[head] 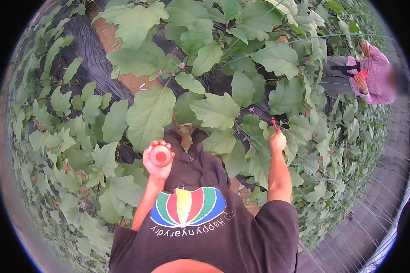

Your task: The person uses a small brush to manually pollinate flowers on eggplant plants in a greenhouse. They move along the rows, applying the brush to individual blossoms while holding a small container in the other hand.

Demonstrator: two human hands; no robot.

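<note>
My left hand [158, 169] is wrapped around a small round container [160, 156] with a red centre, seen from above in front of my dark trousers. Out to the right, my right hand [277, 140] grips a thin red brush-like stick [274, 123]; its red tip points up among the leaves. A purple eggplant flower [251, 110] shows a short way up and left of that tip, apart from it. Another purple flower [181, 66] sits on a stem farther ahead. Broad eggplant leaves [215, 111] spread between and beyond both hands.
Black plastic mulch [85, 51] and a strip of bare soil [106, 32] show between the plants. Thin green support strings [331, 35] cross the foliage. At the right, another person [372, 75] in a pink top stands among plants holding a red object [363, 74].
</note>
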